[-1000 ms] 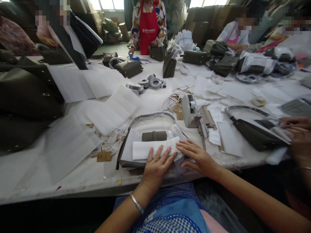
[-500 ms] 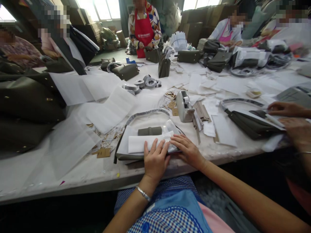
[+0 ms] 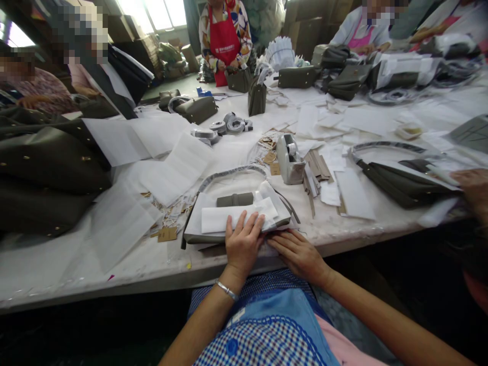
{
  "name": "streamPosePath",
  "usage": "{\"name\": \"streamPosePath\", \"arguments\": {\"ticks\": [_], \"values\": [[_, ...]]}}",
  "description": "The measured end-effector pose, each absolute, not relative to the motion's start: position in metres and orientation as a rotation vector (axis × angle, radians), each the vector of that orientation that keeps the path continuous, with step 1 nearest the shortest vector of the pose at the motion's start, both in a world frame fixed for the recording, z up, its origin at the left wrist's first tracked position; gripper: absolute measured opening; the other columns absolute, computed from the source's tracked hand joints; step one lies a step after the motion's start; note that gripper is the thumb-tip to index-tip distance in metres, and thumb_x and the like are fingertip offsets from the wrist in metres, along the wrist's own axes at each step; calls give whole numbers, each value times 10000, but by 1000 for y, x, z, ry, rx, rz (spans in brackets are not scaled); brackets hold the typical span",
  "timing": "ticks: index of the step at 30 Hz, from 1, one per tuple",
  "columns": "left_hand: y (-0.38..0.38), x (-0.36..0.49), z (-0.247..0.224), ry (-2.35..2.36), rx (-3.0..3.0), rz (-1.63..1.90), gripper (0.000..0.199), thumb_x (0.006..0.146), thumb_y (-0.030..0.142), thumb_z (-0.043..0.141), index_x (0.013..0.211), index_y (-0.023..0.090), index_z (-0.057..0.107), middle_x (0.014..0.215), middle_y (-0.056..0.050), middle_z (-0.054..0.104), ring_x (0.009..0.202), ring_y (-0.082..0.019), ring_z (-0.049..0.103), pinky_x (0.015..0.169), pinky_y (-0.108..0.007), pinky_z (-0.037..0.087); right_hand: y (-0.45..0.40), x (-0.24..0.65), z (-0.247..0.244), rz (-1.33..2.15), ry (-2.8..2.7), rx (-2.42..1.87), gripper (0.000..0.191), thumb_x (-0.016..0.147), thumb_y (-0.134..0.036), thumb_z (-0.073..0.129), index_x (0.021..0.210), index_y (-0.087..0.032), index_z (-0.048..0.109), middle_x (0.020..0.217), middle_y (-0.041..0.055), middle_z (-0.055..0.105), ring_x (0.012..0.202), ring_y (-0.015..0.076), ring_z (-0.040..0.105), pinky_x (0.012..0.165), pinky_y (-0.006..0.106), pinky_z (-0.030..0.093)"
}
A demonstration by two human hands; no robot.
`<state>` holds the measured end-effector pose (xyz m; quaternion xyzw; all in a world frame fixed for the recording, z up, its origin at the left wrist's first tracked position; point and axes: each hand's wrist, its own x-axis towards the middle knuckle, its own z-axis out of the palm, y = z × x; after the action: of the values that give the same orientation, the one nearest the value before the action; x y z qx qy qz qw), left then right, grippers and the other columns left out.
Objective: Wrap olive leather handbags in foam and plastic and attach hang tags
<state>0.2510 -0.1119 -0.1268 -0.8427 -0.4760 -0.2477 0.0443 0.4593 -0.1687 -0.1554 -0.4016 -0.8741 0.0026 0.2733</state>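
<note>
I shifted the right hand [image 3: 299,254] off the white strip [image 3: 217,219] to the near edge of the bag [image 3: 206,238] on the surface [image 3: 152,269]; I could not tell its grip. The left hand [image 3: 243,244], grip open, alone rested on the strip, its right end exposed.

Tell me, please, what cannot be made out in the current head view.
Head view:
White strip, part beneath the left hand: covered by its fingers.
Right hand, palm: hidden by the hand's back.
Co-worker's hand: partly cut off by right edge.
Brown tag, any print: too small.
</note>
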Motion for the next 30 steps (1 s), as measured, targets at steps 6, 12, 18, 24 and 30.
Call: {"name": "streamPosePath", "arguments": {"ticks": [6, 12, 18, 24, 30], "values": [[-111, 252, -130, -1426, -2531, -771, 444, 953, 436, 561, 1384, 334, 538, 1360, -19, 618, 1338, -257, 509, 1215, -560, 186, -163, 455, -149, 85, -2199, -996, 385, 935, -142, 573, 1308, -229, 613, 1176, 82, 729, 1114, 216, 663, 947, 407, 546], [-112, 251, -130, -1440, -2537, -759, 465, 945, 435, 574, 1398, 341, 520, 1377, -9, 602, 1355, -252, 490, 1217, -562, 190, -156, 455, -147, 21, -2200, -969, 370, 944, -91, 519, 1272, -210, 642, 1153, 84, 738, 1086, 224, 678, 918, 405, 563], [-111, 252, -134, -1430, -2513, -785, 444, 963, 450, 536, 1393, 343, 523, 1381, 0, 600, 1360, -243, 484, 1219, -557, 184, -153, 449, -148, 74, -2147, -880, 287, 936, -97, 549, 1143, -221, 706, 1035, 70, 770, 981, 192, 718, 872, 352, 589], [-110, 253, -139, -1447, -2507, -778, 434, 979, 408, 516, 1408, 346, 506, 1395, 4, 590, 1385, -246, 453, 1213, -569, 200, -181, 449, -140, 221, -2178, -967, 322, 941, -72, 487, 1119, -225, 706, 1024, 54, 775, 982, 187, 727, 859, 328, 591], [-111, 252, -141, -1471, -2544, -751, 466, 981, 356, 521, 1443, 350, 461, 1413, -7, 576, 1407, -254, 422, 1211, -582, 193, -209, 446, -132, 229, -2194, -995, 291, 948, -115, 502, 1153, -221, 679, 1072, 59, 768, 1008, 204, 725, 865, 349, 587]]}}
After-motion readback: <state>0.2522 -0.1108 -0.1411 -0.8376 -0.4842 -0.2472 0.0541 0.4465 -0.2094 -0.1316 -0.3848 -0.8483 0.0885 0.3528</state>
